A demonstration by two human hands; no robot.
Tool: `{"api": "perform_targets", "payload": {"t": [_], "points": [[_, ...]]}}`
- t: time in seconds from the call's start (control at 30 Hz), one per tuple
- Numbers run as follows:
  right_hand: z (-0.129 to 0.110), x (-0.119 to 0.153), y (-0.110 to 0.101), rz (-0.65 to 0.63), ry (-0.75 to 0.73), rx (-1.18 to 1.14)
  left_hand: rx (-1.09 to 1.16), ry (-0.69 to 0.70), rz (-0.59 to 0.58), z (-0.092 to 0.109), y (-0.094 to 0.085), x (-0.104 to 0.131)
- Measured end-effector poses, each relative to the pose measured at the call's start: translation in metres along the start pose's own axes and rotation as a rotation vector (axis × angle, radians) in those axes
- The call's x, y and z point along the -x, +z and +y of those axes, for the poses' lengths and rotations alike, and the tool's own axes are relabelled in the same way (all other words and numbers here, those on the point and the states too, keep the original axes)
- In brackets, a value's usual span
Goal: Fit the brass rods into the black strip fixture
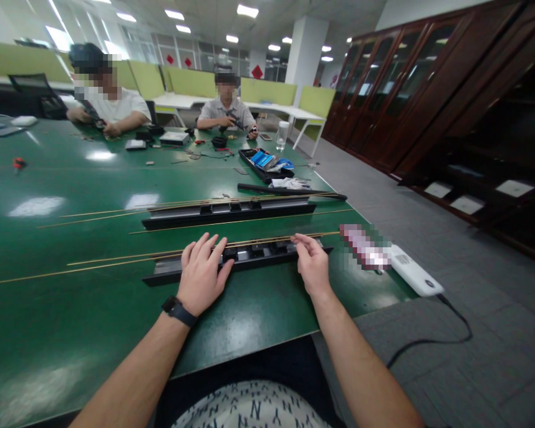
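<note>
Directly before me on the green table lies a long black profile (164, 277) with dark blocks along its channel. Thin gold-coloured rods (116, 259) run lengthwise over it and stick out far to the left. My left hand (204, 270) rests across the profile and rods, fingers stretched out and slightly spread. At the profile's right end, my right hand (311, 261) pinches a gold rod between thumb and fingertips. Behind, a second black profile (267, 214) carries more gold rods. One single rod (182, 228) lies between the two profiles.
A black tray (261, 172) with blue packets, a pair of white gloves (290, 183) and a black strip (294, 191) lie farther back. To the right are a blurred phone (363, 245) and a white power bank (414, 270) with a cable over the edge. Two people sit opposite.
</note>
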State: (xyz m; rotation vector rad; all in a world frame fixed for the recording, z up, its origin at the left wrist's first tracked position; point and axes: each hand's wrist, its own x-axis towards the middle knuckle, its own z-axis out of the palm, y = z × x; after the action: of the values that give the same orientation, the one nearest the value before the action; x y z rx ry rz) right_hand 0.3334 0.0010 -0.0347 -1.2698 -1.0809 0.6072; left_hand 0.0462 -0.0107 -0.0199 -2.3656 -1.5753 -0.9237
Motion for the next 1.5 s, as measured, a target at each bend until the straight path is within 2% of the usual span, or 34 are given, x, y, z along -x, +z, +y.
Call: {"api": "perform_targets", "payload": {"t": [0.47,1.03,1.27,1.5], "points": [[0.000,0.000,0.001,-0.005,-0.001,-0.013,-0.001,0.014,0.025,-0.002,0.002,0.001],[0.000,0.003,0.003,-0.074,0.021,-0.041,-0.008,0.018,0.022,-0.002,0.001,0.001],[0.001,0.002,0.002,-0.039,0.022,-0.058,-0.015,0.022,0.027,-0.002,0.004,0.001],[-0.015,-0.007,-0.004,-0.030,0.122,-0.063,-0.024,0.025,0.028,-0.002,0.004,0.001]]}}
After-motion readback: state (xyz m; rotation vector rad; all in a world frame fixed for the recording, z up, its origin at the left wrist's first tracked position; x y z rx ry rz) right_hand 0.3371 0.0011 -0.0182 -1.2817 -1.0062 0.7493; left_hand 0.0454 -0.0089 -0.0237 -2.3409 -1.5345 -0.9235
